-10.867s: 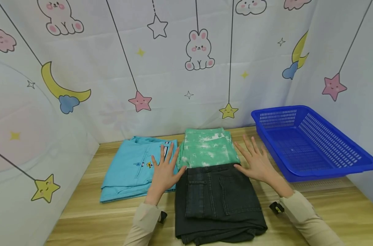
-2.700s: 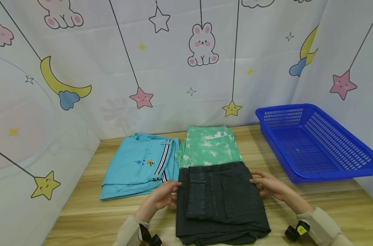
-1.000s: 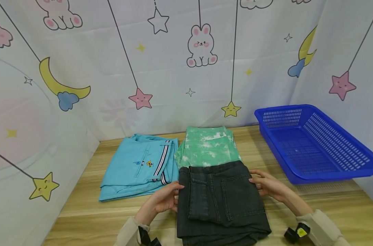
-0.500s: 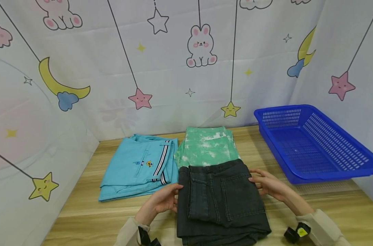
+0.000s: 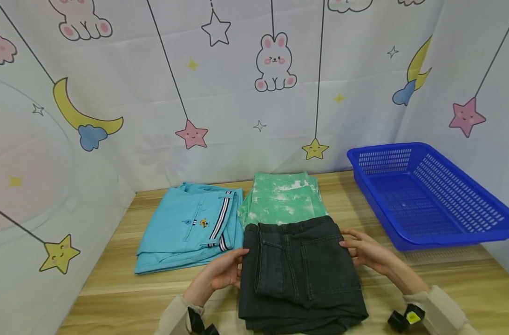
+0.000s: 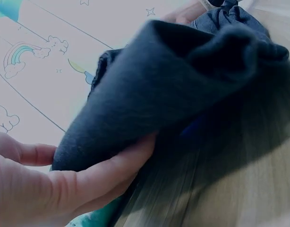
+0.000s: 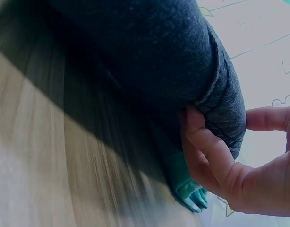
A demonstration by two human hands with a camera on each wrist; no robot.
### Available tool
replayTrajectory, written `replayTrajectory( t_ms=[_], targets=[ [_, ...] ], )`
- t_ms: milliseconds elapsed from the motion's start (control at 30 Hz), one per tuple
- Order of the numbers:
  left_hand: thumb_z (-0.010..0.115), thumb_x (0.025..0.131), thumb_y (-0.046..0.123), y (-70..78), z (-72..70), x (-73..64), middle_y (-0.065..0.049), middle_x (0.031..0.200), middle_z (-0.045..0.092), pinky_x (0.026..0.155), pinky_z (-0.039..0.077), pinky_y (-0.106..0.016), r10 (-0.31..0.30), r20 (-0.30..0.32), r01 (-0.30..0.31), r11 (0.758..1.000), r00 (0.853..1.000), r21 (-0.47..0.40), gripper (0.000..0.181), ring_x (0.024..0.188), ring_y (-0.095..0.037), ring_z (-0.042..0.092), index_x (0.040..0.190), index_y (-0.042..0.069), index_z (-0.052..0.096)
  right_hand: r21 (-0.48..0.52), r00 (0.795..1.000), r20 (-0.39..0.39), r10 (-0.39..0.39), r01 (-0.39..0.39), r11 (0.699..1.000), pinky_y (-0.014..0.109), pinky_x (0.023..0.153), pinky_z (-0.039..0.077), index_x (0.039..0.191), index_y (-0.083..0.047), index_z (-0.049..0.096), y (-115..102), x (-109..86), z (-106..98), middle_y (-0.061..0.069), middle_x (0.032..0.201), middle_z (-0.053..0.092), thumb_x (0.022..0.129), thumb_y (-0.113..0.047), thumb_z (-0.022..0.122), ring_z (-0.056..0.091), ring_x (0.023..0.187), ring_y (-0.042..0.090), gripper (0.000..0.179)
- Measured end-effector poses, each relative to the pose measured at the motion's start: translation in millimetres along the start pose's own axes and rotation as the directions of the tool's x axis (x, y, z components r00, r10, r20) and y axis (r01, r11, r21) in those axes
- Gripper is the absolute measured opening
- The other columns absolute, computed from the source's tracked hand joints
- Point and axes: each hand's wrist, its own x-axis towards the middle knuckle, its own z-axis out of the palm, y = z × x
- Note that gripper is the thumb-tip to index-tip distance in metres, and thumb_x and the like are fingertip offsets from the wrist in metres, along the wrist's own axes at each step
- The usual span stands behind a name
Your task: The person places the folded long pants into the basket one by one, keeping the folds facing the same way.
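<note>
Folded black jeans (image 5: 296, 274) with the back pocket facing up are held at both sides, a little above the wooden table. My left hand (image 5: 224, 271) grips their left edge, thumb on top; in the left wrist view its fingers (image 6: 121, 161) reach under the dark fabric. On the opposite edge my right hand (image 5: 369, 251) pinches the folded layers, and the right wrist view has its fingers (image 7: 211, 146) beneath and the thumb on the other side. Behind the jeans lie folded green-and-white tie-dye pants (image 5: 283, 197), partly covered by them in the head view.
Folded light-blue pants (image 5: 174, 228) with a striped trim lie left of the jeans. A blue plastic basket (image 5: 371, 200) with perforated walls stands at the back right. White printed curtains (image 5: 229, 102) close off the back and sides of the table (image 5: 111, 288).
Earlier both hands were spread flat over the clothes; they then moved to the jeans' sides and took hold. Over the last second the jeans have shifted slightly left and up.
</note>
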Motion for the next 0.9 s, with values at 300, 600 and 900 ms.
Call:
replayTrajectory(
  t_ms=[300,600,900],
  targets=[
    [0.048,0.091,0.028,5.0,-0.8,-1.7,-0.024,0.137,0.030,0.068,0.049,-0.036,0.022,-0.039,-0.019,0.998,0.999,0.064,0.071,0.094,-0.019,0.057,0.142,0.005,0.006,0.013,1.000,-0.022,-0.006,0.006,1.000,0.037,0.074,0.052,0.140,0.003,-0.011,-0.7,-1.8,5.6,-0.001,0.100,0.058,0.093,-0.020,0.043,0.063,0.088,0.015,0.075],
    [0.050,0.086,0.007,6.1,-1.8,-5.3,-0.023,0.140,0.030,0.065,0.051,-0.033,0.086,-0.005,-0.085,0.993,0.996,0.086,0.071,0.095,-0.019,0.060,0.143,0.004,0.007,0.020,0.999,-0.006,-0.034,0.034,0.999,0.037,0.073,0.051,0.140,0.003,-0.012,-5.6,-4.8,8.6,-0.004,0.099,0.059,0.094,-0.018,0.041,0.063,0.087,0.014,0.074],
    [0.048,0.087,0.005,8.6,-0.1,-8.3,-0.024,0.143,0.025,0.072,0.050,-0.037,0.101,0.012,-0.101,0.991,0.995,0.084,0.072,0.099,-0.020,0.058,0.144,0.007,0.005,0.026,0.999,0.002,-0.052,0.052,0.998,0.038,0.074,0.051,0.140,0.000,-0.015,-10.2,-9.0,8.7,-0.004,0.104,0.055,0.093,-0.017,0.042,0.062,0.089,0.013,0.076]
  ],
)
